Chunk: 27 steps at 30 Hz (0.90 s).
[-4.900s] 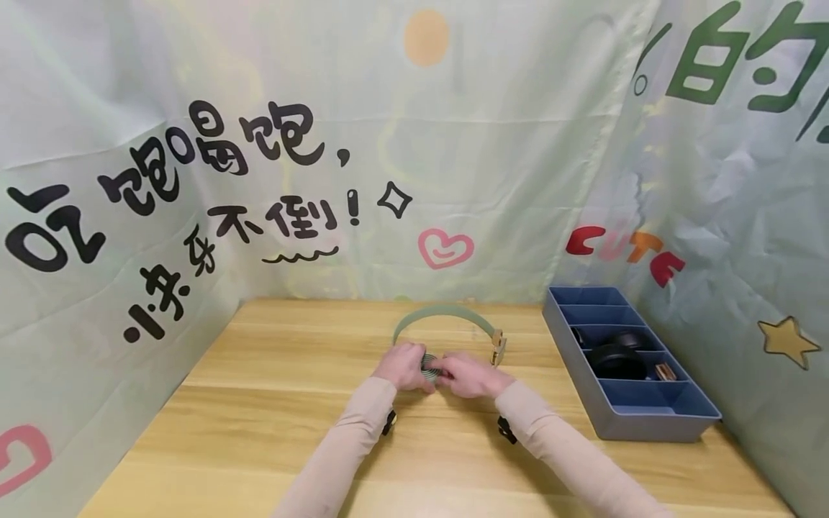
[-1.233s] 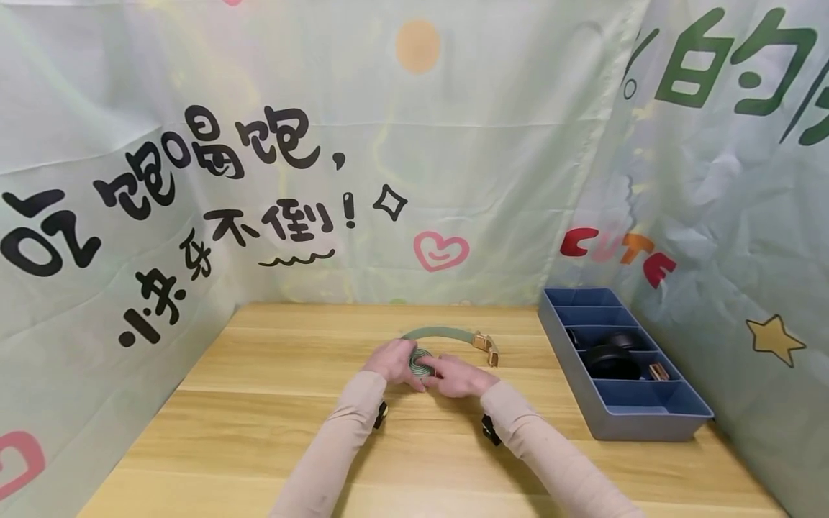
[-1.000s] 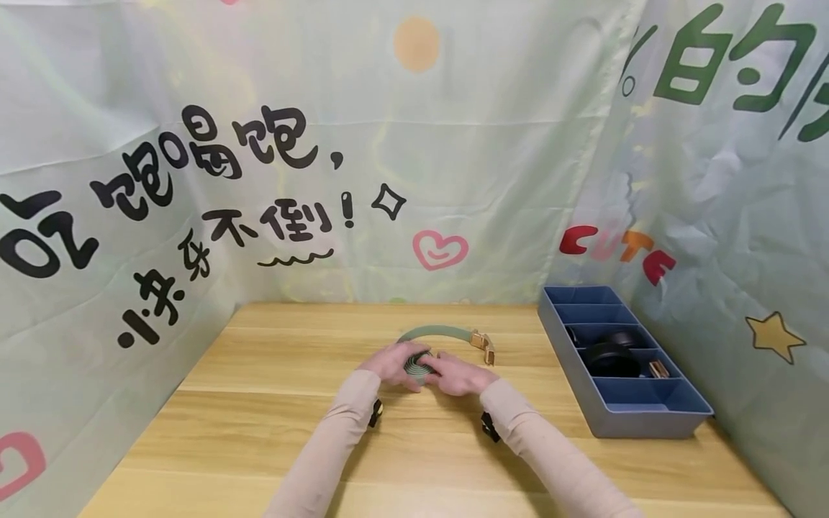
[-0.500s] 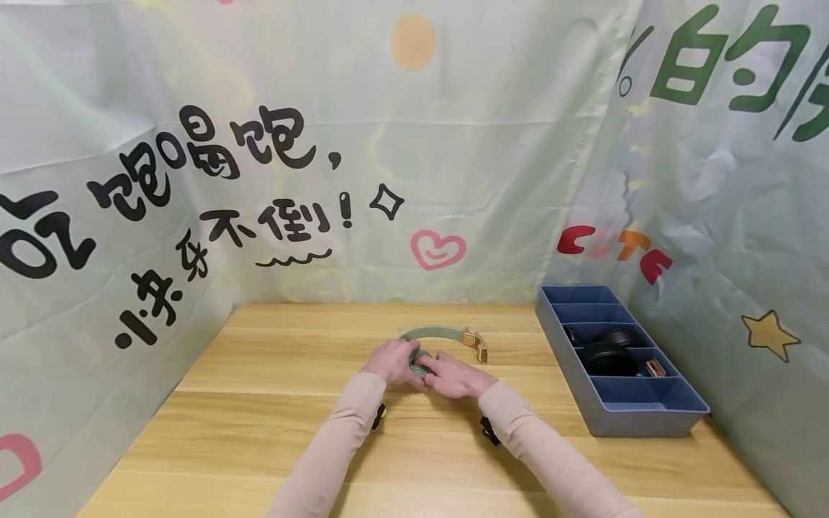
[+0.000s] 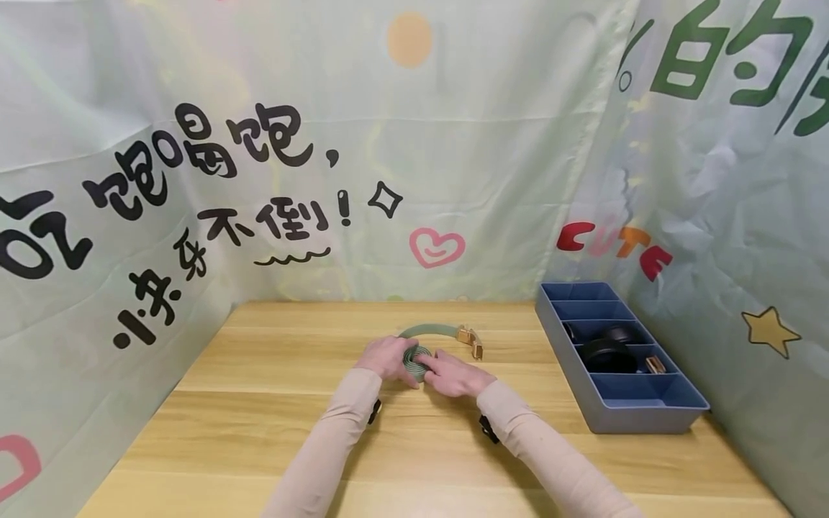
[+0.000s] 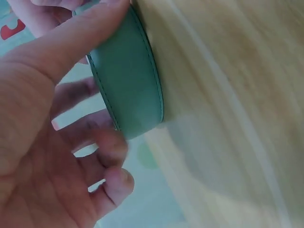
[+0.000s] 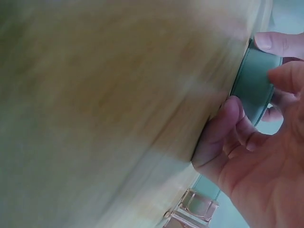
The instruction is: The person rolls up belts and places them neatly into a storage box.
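Observation:
A green belt (image 5: 417, 363) stands on edge on the table in the head view, most of it wound into a tight spiral. Its free end arcs behind the hands to a gold buckle (image 5: 469, 341). My left hand (image 5: 387, 358) grips the coil from the left; in the left wrist view its thumb lies along the stitched outer face of the belt (image 6: 130, 80). On the coil's other side, my right hand (image 5: 455, 375) holds it, a finger reaching into the spiral's centre. The right wrist view shows curled fingers (image 7: 228, 118) low against the coil, and the buckle (image 7: 192, 209) behind.
A blue-grey divided box (image 5: 635, 419) stands at the table's right side. Black rounded items (image 5: 609, 355) and a small gold-coloured piece (image 5: 655, 365) lie in its compartments. Printed cloth (image 5: 350, 144) hangs around the wooden table (image 5: 259, 417).
Over these seconds the belt's free length has grown shorter and the buckle has drawn left toward the coil. Both hands stay at the coil, shifting slightly as the left grip changes.

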Each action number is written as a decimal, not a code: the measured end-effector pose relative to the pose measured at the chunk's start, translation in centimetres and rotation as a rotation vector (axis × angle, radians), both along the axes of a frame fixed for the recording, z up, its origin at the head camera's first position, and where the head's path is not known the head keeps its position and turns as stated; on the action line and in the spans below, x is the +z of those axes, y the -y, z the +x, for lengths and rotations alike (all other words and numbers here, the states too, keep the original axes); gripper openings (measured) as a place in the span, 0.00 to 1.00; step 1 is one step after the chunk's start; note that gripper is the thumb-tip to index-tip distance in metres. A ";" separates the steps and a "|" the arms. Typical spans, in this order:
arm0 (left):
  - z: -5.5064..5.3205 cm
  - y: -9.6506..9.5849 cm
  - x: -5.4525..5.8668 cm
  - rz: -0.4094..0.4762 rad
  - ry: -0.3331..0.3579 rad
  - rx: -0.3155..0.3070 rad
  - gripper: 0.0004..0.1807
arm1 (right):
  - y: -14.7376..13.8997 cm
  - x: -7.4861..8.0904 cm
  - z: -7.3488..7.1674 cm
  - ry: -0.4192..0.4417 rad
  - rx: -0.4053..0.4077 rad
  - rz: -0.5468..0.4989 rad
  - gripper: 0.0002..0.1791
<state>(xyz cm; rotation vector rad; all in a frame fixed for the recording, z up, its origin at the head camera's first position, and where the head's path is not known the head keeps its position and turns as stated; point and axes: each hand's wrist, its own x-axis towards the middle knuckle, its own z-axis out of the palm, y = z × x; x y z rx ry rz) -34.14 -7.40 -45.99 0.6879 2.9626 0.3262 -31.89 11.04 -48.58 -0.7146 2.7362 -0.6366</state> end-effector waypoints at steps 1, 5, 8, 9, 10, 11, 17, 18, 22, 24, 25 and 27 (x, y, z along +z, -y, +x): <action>0.0 0.0 -0.1 0.000 -0.010 -0.004 0.52 | 0.0 -0.1 0.0 -0.006 0.005 0.000 0.28; -0.1 0.2 -0.8 0.002 -0.002 -0.034 0.52 | 0.1 -0.4 0.1 -0.009 0.023 -0.008 0.27; -0.1 0.3 -0.8 0.017 0.052 -0.085 0.49 | 0.0 -0.4 0.2 -0.013 0.026 -0.021 0.26; -0.1 0.3 -0.7 0.026 0.076 -0.100 0.48 | 0.0 -0.3 0.2 -0.018 0.025 -0.022 0.26; -0.1 0.3 -0.6 0.039 0.101 -0.111 0.47 | 0.0 -0.3 0.2 -0.026 0.028 -0.021 0.26; -0.2 0.3 -0.5 0.050 0.120 -0.119 0.46 | -0.1 -0.2 0.1 -0.036 0.031 -0.018 0.26; -0.3 -0.2 0.2 0.101 0.124 -0.073 0.44 | -0.3 0.1 0.0 -0.040 0.038 -0.015 0.26; -0.4 -0.3 0.2 0.103 0.108 -0.061 0.43 | -0.3 0.2 -0.1 -0.030 0.032 -0.019 0.27; -0.5 -0.6 0.0 0.098 0.037 -0.036 0.34 | -0.3 0.2 -0.1 -0.017 0.015 -0.015 0.27; -0.5 -0.6 -0.3 0.084 0.012 -0.041 0.35 | -0.3 0.2 -0.2 -0.007 0.013 -0.012 0.27; -0.5 -0.6 -0.4 0.077 0.010 -0.051 0.37 | -0.3 0.2 -0.1 -0.004 0.013 -0.007 0.27; -0.5 -0.5 -0.6 0.069 0.027 -0.076 0.41 | -0.4 0.2 -0.1 0.006 0.013 -0.003 0.27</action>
